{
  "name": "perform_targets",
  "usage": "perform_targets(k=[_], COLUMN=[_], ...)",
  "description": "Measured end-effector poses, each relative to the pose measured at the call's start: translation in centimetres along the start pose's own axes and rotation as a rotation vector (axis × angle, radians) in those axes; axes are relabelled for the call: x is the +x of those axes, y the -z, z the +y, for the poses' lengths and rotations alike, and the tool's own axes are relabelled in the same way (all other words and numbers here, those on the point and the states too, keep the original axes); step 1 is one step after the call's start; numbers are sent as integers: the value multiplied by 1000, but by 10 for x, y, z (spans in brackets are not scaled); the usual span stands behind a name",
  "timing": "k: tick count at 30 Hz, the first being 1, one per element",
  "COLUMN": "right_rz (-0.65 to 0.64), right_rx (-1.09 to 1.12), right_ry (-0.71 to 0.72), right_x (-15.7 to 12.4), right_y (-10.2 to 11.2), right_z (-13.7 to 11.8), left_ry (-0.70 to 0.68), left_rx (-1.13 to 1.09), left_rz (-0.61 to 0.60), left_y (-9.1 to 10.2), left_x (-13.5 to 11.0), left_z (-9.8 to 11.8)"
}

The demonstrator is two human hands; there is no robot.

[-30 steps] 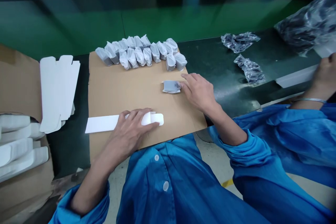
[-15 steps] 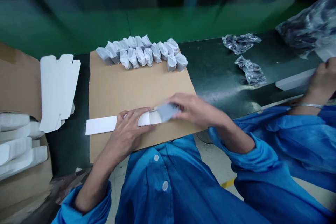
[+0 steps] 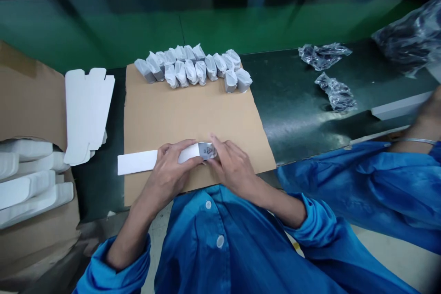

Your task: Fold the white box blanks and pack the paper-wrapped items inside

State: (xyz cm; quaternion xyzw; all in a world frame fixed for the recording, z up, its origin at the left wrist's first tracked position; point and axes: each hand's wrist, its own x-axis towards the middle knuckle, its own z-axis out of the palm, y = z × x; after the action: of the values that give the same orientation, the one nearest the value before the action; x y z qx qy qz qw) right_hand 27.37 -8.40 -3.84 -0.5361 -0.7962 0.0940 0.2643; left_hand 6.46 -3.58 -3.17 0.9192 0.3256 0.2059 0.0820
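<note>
My left hand (image 3: 174, 165) is wrapped round a long, narrow white box (image 3: 137, 162) lying over the front of a cardboard sheet (image 3: 193, 110). At the box's right end, a small grey bag-wrapped packet (image 3: 207, 150) with a printed mark sits partly inside the opening. My right hand (image 3: 234, 165) grips the packet's outer end between thumb and fingers. Several similar wrapped packets (image 3: 191, 72) stand in rows along the sheet's far edge. What is inside the wrapping cannot be made out.
Flat white box blanks (image 3: 87, 115) lie to the left, beside a carton (image 3: 31, 96) holding more of them. Crumpled clear plastic bags (image 3: 336, 92) rest on the dark table (image 3: 285, 101) at right. A co-worker's hand (image 3: 427, 119) and blue sleeve are at the far right.
My right hand has brought the grey packet from beside the box to its right end, and part of it is now inside. The left hand still holds the box.
</note>
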Motion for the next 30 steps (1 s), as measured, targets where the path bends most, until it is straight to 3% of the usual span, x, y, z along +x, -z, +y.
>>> perform_targets(k=[4,8,11,13,14,16,18,19,22,24,26,30], right_rz=[-7,-19,35,100,136,248,328,301,230,273,336,216], right_rx=[235,682,849,805,728,475,257,120,-313,-505,-491,72], right_ry=[-35,-299,-449,-483,-499,-548,-621,-634,-619,-574,-451,-119], right_x=[1,21,41,49,50,46,37,32,21,17,16,29], right_y=[-8,-18,-8,19,39,86,133,151,174,163,137,71], right_z=[-12,-22,-13,11,29,79,135,162,209,204,169,59], left_ry=[93,119,42,71,154,465,763,844,948,1010,1085,1102], left_rx=[-44,44,112,154,190,305,415,439,465,494,533,564], left_rz=[72,195,279,317,337,368,223,130,48,99,160,266], left_y=[-7,-17,-10,10,23,49,66,69,63,57,56,63], left_x=[-1,7,14,15,13,6,-2,-5,-8,-6,-4,-6], left_z=[3,19,26,14,2,-32,-68,-83,-102,-101,-99,-94])
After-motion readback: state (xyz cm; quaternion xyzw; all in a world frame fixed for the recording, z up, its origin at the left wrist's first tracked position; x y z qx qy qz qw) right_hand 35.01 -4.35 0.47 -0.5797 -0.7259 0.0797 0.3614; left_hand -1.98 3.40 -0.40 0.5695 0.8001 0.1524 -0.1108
